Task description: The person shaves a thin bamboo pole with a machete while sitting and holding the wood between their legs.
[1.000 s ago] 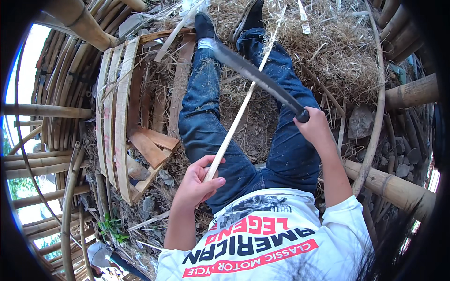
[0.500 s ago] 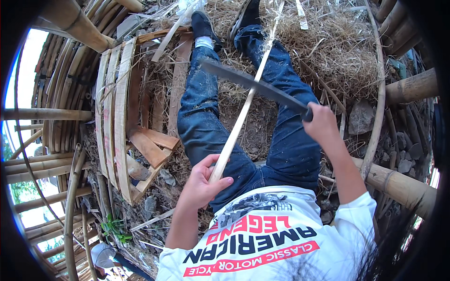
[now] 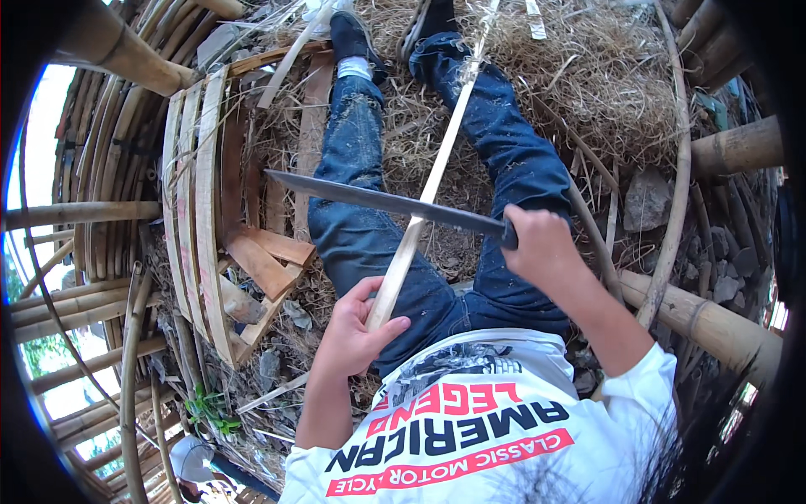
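My left hand (image 3: 357, 332) is closed round the near end of a long pale bamboo strip (image 3: 435, 172), just above my lap. The strip slants away between my legs, with thin curled shavings on its far part. In my right hand (image 3: 541, 244) is the black handle of a machete (image 3: 378, 200). Its long dark blade points left and lies across the strip, about midway between my left hand and the shavings. The blade's tip reaches over my left leg.
A slatted wooden crate (image 3: 210, 202) stands left of my legs. Heaped shavings (image 3: 604, 101) cover the ground at the far right. A thick bamboo pole (image 3: 705, 323) and grey stones (image 3: 646, 200) lie to my right. Bamboo fencing (image 3: 84, 214) rises on the left.
My right hand has drawn the machete nearer along the bamboo strip and to the left. My left hand keeps its hold on the strip's near end.
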Demonstrator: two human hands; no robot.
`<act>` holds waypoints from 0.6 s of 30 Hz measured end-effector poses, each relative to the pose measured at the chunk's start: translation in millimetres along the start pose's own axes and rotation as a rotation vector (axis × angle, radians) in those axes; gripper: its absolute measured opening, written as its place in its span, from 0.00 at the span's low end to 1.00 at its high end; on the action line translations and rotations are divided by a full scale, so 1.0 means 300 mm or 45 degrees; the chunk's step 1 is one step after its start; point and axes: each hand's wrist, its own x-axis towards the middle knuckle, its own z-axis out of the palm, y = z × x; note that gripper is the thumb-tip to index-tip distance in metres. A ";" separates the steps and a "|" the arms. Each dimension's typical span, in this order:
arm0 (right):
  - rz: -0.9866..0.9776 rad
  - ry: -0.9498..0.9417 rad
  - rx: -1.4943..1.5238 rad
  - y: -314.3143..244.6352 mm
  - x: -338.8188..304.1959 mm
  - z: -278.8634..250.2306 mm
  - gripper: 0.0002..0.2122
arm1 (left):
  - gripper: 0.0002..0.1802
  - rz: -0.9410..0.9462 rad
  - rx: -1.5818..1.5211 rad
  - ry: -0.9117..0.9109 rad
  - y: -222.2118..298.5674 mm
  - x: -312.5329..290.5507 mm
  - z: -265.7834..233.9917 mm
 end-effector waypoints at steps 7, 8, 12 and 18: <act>0.327 0.219 -0.131 0.203 0.211 -0.014 0.10 | 0.29 0.038 -0.105 -0.015 -0.001 -0.016 0.011; 0.320 0.216 -0.137 0.203 0.208 -0.010 0.10 | 0.29 -0.010 -0.107 -0.046 0.011 -0.009 0.015; 0.319 0.180 -0.114 0.113 0.137 0.003 0.12 | 0.26 -0.061 -0.334 -0.121 -0.003 0.009 0.000; 0.100 0.024 -0.055 -0.028 -0.011 -0.033 0.10 | 0.26 -0.078 -0.444 -0.167 -0.017 0.015 0.007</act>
